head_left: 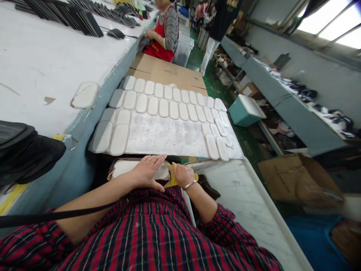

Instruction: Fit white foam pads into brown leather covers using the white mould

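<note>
My left hand lies flat with its fingers stretched out on a white insole resting close to my body. My right hand is curled beside it, fingers closed on a yellow thing that I cannot make out; a silver bracelet sits on that wrist. Just beyond both hands lies a white board edged with rows of several white insoles, its middle bare.
A long white worktable runs on the left with one insole, dark stacked pieces and black soles at the far end. A person in a red apron works ahead. Cardboard, a teal crate, boxes and shelving stand to the right.
</note>
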`<state>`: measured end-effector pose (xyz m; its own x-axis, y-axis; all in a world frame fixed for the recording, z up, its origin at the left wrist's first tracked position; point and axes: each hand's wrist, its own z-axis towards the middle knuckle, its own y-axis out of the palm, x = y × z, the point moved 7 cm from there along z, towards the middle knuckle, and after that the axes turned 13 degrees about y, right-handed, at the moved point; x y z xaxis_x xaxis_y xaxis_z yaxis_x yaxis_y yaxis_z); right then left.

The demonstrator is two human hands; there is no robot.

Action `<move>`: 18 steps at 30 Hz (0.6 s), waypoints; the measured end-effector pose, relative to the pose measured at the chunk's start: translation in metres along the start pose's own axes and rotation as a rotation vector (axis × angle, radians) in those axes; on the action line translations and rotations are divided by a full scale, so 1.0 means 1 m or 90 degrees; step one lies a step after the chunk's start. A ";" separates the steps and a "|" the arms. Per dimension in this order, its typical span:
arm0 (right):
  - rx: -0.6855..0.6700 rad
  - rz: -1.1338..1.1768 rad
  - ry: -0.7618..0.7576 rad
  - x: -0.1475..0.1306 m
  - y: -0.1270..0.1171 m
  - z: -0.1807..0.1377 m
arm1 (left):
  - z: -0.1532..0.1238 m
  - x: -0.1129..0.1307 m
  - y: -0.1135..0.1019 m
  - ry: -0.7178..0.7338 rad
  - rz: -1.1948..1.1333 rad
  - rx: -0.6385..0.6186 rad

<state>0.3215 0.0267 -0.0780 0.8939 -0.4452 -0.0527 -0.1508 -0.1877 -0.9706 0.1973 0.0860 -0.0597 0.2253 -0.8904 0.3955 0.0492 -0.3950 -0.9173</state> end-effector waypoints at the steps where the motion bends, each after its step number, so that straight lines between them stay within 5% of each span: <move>1: 0.011 0.010 0.014 -0.002 0.000 -0.001 | 0.002 0.003 0.001 0.001 0.005 -0.002; 9: -0.017 0.011 0.060 -0.013 0.000 0.004 | 0.004 0.004 0.005 -0.021 0.014 0.016; 18: 0.064 0.025 0.061 -0.021 -0.005 0.014 | 0.005 -0.004 -0.009 -0.033 -0.028 0.030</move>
<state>0.3094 0.0493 -0.0754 0.8430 -0.5329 -0.0734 -0.1376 -0.0818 -0.9871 0.2007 0.0943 -0.0537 0.2715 -0.8591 0.4338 0.1061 -0.4213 -0.9007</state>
